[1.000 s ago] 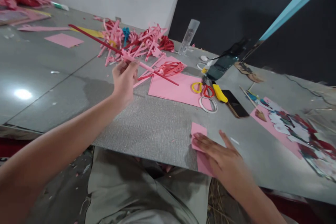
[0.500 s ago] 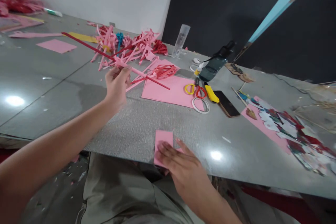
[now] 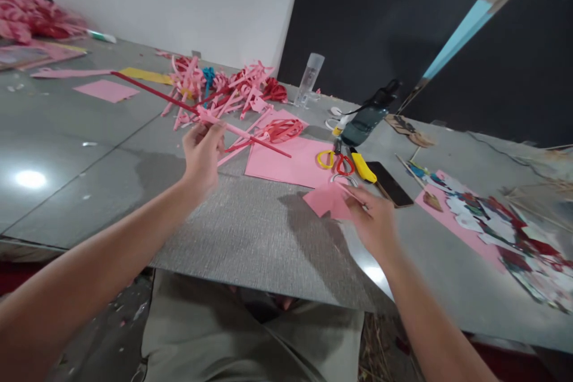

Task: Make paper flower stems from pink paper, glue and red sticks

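Observation:
My left hand [image 3: 203, 146] is closed in a pinch on pink and red paper strips [image 3: 235, 129], held above the grey table [image 3: 250, 233]. A long red strip runs out to the left of the fingers and a shorter red end sticks out to the right. My right hand [image 3: 369, 215] grips small pieces of folded pink paper [image 3: 326, 198] by their right edge, lifted over the table. Behind the right hand lie scissors [image 3: 335, 160] with one yellow and one red handle loop, and a white tape ring [image 3: 344, 179], partly covered by the pink paper.
Pink sheets [image 3: 273, 164] lie mid-table, with a heap of curled strips [image 3: 224, 86] behind. To the right are a yellow cutter [image 3: 363, 167], a phone [image 3: 389, 185], a dark bottle [image 3: 364, 122] and paper scraps [image 3: 487, 215]. A clear cylinder [image 3: 310, 80] stands near the wall.
My right hand has picked up the pink paper from the table's front edge and moved it forward and right. My left hand still holds the strips in nearly the same place.

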Demonstrator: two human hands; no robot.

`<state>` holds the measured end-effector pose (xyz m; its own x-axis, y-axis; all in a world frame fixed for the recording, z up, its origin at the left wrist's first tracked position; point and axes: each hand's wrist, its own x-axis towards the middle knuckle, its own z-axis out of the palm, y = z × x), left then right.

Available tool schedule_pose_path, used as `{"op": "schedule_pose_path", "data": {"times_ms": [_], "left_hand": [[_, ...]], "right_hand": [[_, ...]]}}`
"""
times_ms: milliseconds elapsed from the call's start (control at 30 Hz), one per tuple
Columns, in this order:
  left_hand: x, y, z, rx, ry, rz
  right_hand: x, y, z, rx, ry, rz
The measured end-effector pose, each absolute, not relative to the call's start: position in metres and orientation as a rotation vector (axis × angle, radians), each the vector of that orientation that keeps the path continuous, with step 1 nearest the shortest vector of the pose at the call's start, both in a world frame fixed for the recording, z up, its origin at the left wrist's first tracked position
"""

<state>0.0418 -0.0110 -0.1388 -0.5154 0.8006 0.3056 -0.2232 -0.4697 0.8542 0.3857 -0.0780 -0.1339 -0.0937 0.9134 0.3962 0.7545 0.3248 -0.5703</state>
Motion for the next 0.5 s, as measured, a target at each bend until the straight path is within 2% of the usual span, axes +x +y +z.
{"op": "schedule_pose_path", "data": {"times_ms": [233,300,400,500], "left_hand": [[0.041,-0.012,-0.135,0.957,0.993,2.053],[0.042,-0.013,-0.134,0.968,0.988,2.061],[0.044,-0.014,-0.133,0.978,0.990,2.050],[0.045,-0.015,-0.132,0.970,0.988,2.032]], "right_hand": [[0.377,-0.051,-0.131,-1.497,-1.564,0.704],[0.378,-0.054,-0.132,-1.517,-1.639,0.602],[0.377,-0.068,-0.135,-1.542,-1.885,0.249],[0.369,-0.088,-0.138,-1.408,-2.248,0.010]]}}
